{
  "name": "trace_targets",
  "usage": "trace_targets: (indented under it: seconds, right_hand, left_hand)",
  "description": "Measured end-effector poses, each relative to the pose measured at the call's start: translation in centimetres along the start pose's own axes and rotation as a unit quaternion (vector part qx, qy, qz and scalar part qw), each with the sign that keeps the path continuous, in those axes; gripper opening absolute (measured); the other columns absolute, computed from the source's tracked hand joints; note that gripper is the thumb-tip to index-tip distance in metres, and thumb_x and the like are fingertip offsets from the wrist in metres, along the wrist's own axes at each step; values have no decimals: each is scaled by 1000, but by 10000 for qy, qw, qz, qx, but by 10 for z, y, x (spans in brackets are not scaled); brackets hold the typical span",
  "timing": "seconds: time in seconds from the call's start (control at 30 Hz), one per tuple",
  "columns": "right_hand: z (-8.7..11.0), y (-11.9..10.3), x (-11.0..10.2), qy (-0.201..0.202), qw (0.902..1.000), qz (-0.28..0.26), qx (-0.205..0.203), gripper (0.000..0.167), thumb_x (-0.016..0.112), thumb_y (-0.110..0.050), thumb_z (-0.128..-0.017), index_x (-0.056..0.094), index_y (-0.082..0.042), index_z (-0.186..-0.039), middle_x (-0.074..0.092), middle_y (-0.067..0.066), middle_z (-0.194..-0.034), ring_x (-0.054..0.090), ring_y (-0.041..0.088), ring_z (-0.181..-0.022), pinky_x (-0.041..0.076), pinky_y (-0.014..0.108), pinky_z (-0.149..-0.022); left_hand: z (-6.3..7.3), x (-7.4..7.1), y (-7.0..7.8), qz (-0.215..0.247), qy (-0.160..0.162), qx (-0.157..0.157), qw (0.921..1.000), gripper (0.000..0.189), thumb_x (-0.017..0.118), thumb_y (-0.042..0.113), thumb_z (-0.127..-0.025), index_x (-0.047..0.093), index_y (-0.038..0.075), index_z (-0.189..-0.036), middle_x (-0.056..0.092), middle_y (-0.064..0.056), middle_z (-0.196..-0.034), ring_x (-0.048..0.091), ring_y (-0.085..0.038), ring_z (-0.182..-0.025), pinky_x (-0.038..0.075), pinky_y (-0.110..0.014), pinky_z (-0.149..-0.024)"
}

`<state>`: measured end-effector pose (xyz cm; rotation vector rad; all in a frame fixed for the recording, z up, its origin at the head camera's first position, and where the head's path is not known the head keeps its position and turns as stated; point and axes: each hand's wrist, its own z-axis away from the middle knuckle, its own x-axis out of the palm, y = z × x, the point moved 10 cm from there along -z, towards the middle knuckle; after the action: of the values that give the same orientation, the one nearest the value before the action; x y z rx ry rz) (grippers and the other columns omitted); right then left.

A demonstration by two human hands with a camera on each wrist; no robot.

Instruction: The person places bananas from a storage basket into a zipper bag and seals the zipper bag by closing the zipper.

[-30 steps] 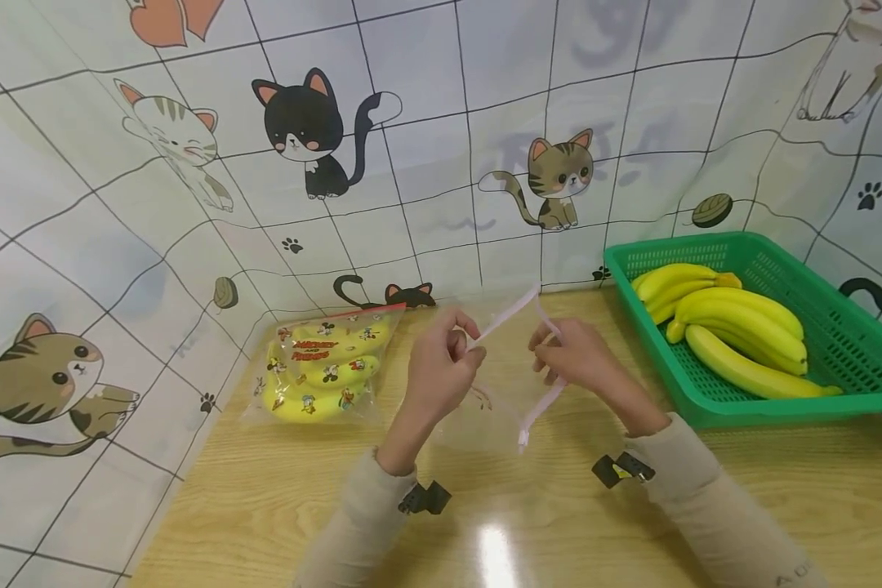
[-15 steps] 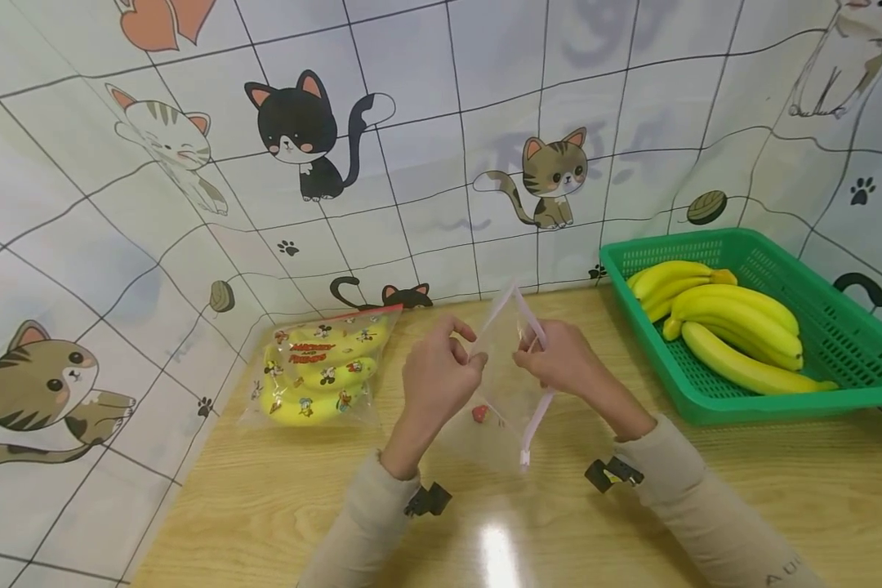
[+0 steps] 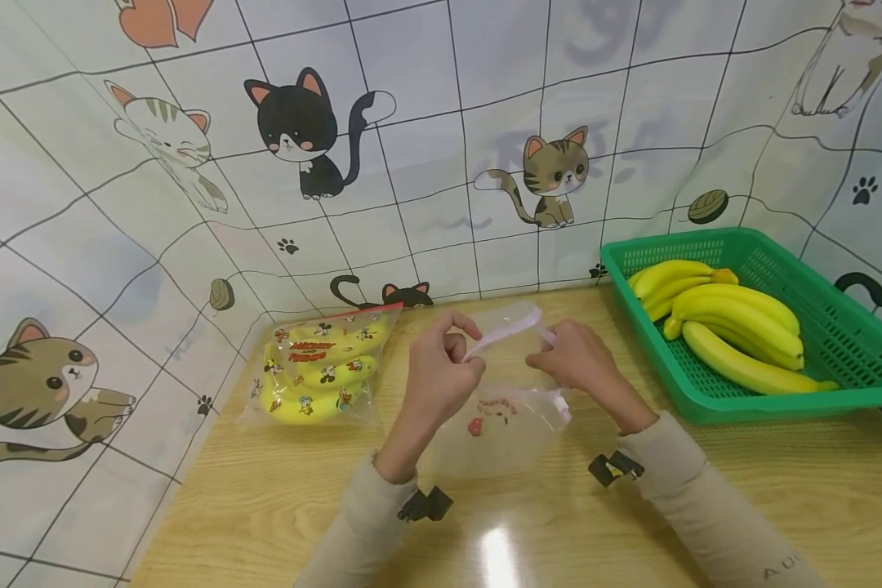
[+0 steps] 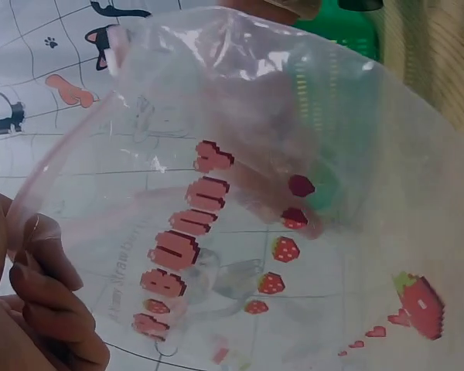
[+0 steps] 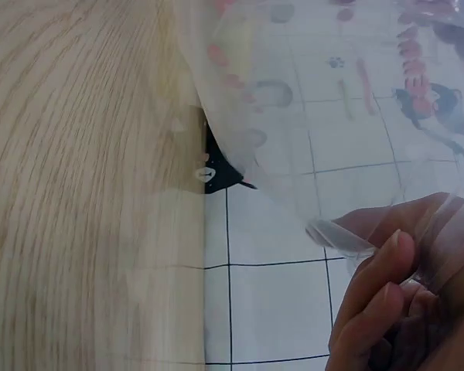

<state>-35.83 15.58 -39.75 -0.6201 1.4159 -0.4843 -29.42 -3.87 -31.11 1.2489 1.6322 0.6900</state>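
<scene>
Between both hands is a clear zip bag (image 3: 496, 449) with a pale pink slider seal (image 3: 510, 328) and a strawberry print. Its mouth gapes between the two sides of the seal. My left hand (image 3: 444, 363) pinches the left end of the mouth between thumb and fingers. On the opposite side, my right hand (image 3: 576, 358) pinches the seal's right edge. The slider (image 3: 562, 405) hangs below the right hand. Up close in the left wrist view, red lettering and strawberries mark the bag (image 4: 193, 255), with nothing inside it. The right wrist view has fingers (image 5: 387, 263) gripping the film.
To the left lies a zip bag (image 3: 312, 355) with a red seal and cartoon figures, holding yellow bananas. A green basket (image 3: 772, 412) with several bananas (image 3: 742, 322) stands at the right. A cat-print sheet (image 3: 426, 163) rises behind the wooden table (image 3: 250, 506).
The mouth of the strawberry bag has spread from a narrow gap to a wide opening. Its slider side has swung right and up, and the right hand has shifted slightly right.
</scene>
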Motion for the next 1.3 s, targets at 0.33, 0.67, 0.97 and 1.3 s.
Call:
trace_targets:
  seconds: [0.33,0.67,0.97,1.3]
  right_hand:
    - [-4,10,0,-45,9994,344,-24,36,65,-13,-82,36,-17,-61,32,-5,-58,35,11,-50,23,23,-46]
    - [3,-13,-1,-689,9901,-982,-735,22,73,-14,-93,63,2,-105,67,11,-78,59,18,-55,54,31,-53]
    - [18,-33,-6,-1090,9808,-1197,-1085,38,52,-4,-100,54,9,-135,75,21,-93,66,18,-60,59,32,-56]
    - [16,-32,-1,-1147,9826,-1082,-984,45,58,-4,-92,55,4,-136,68,21,-94,64,18,-61,57,33,-57]
  left_hand:
    - [6,-15,27,-472,105,552,9973,40,52,-11,-64,65,8,-97,29,4,-53,19,-9,-51,18,-25,-52]
    - [-5,-13,7,-1035,47,135,9945,8,65,17,-87,64,16,-94,38,6,-51,32,-9,-45,25,-25,-49]
    - [-8,-3,-1,-444,-167,441,9979,10,67,15,-93,67,14,-102,43,3,-50,38,-9,-44,33,-24,-50]
    - [-7,-11,-6,-939,349,175,9948,20,64,13,-89,74,10,-105,51,3,-49,43,-9,-41,25,-24,-43]
